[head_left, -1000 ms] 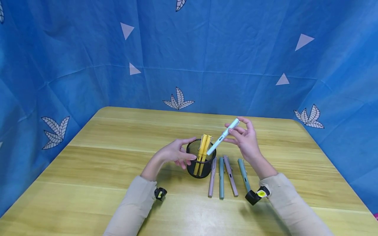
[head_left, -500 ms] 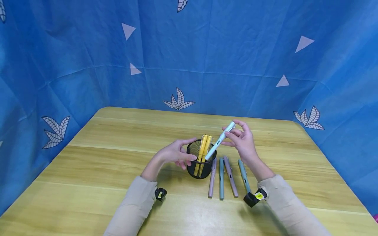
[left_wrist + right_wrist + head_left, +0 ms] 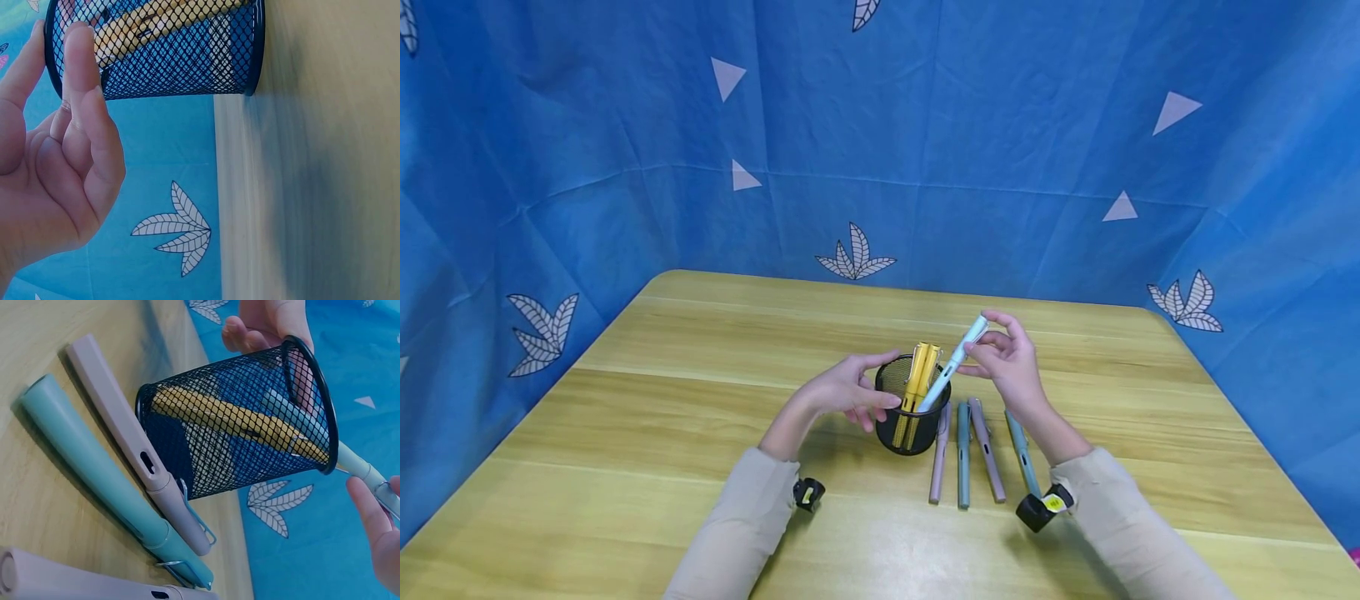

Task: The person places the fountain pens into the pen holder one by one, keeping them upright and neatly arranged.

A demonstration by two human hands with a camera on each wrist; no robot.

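Note:
A black mesh pen holder (image 3: 891, 432) stands upright on the table with two yellow pens (image 3: 921, 375) leaning in it. My left hand (image 3: 838, 388) holds it by the rim, thumb at the near side and index finger across the far side; other fingers (image 3: 81, 69) lie by the mesh in the left wrist view. Between thumb and fingers, my right hand (image 3: 1017, 367) pinches a light blue pen (image 3: 953, 364) near its clip end. That pen slants, its lower end inside the holder, seen through the mesh (image 3: 237, 425) in the right wrist view.
Right of the holder lie a lilac pen (image 3: 940, 458), a teal pen (image 3: 963, 458), another lilac pen (image 3: 987, 454) and another teal pen (image 3: 1022, 454), the last partly hidden by the right wrist camera (image 3: 1037, 510). A blue patterned cloth (image 3: 985, 133) hangs behind the wooden table (image 3: 625, 417).
My right hand has moved left and down, bringing the light blue pen's lower end from above the rim into the holder. The left hand and the holder stay in place.

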